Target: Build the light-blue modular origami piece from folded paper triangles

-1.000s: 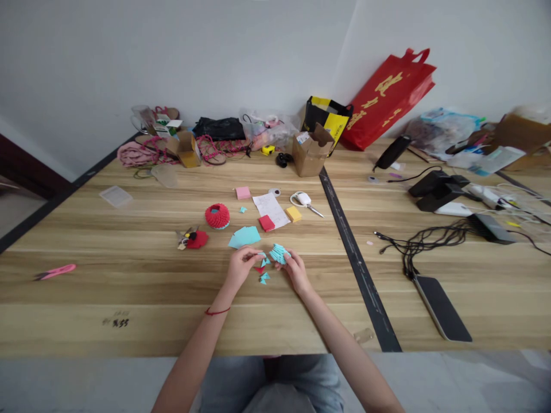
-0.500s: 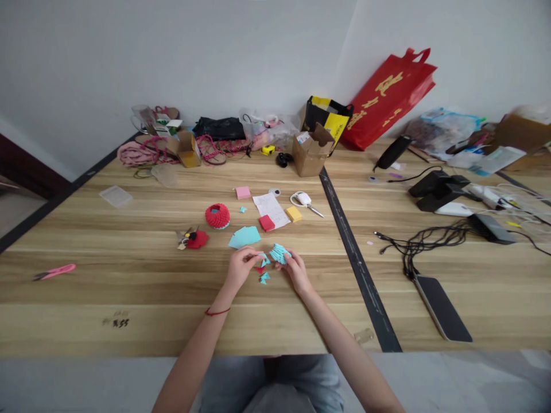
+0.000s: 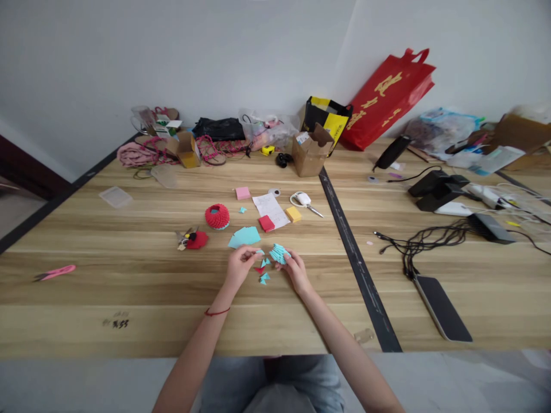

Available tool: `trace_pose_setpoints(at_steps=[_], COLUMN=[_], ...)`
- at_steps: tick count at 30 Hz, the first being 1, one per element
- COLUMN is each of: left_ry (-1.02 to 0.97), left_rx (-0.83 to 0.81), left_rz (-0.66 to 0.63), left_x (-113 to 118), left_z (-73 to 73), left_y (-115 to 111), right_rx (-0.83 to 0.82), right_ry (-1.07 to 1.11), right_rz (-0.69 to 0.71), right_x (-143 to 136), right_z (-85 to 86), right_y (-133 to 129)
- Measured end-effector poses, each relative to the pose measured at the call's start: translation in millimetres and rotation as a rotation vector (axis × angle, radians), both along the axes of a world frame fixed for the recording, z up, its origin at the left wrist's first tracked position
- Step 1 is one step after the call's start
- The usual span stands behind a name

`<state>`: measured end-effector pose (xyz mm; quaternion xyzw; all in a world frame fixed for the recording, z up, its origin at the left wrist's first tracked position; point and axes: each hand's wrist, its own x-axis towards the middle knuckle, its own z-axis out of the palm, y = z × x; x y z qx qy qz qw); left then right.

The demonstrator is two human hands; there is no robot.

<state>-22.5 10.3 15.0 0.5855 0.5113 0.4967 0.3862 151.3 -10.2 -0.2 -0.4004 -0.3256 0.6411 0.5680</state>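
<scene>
My right hand [image 3: 295, 269] grips a row of stacked light-blue folded paper pieces [image 3: 279, 253], held just above the table. To its left, my left hand [image 3: 241, 265] pinches a small light-blue folded paper piece [image 3: 260, 252] between thumb and fingertips; the two hands are a little apart. On the table between them lie several loose light-blue folded pieces [image 3: 264, 279] and a red one [image 3: 260, 269]. Beyond my left hand are light-blue paper sheets [image 3: 244, 236]. Farther back sits a round red folded-paper bowl [image 3: 217, 216] with a light-blue base.
A written sheet [image 3: 270, 207] lies ahead with red [image 3: 266, 223], yellow [image 3: 293, 214] and pink [image 3: 242, 193] paper stacks around it. Scissors [image 3: 316, 211] are near a white roll. Pink-handled snips [image 3: 55, 272] lie far left. Cables [image 3: 424, 244] and a power bank [image 3: 443, 308] lie right.
The light-blue piece at my left fingertips now sits slightly higher, and loose pieces show more clearly on the table below it. My right hand and its stack stay in place.
</scene>
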Motion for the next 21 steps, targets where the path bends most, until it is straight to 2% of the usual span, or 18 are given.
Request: trace_pose_setpoints(at_steps=[12,21], left_ry=[-0.034,-0.058], left_rx=[-0.02,-0.037], left_rz=[0.024,-0.031], left_x=[0.5,-1.8], left_z=[-1.8,-4.7], left_y=[2.0,2.0], right_rx=[0.005,0.009], right_ry=[-0.001,0.023], right_rz=[-0.016,0.004], right_x=[0.4,0.4], right_z=[0.7,0.0], right_y=[-0.2,-0.5])
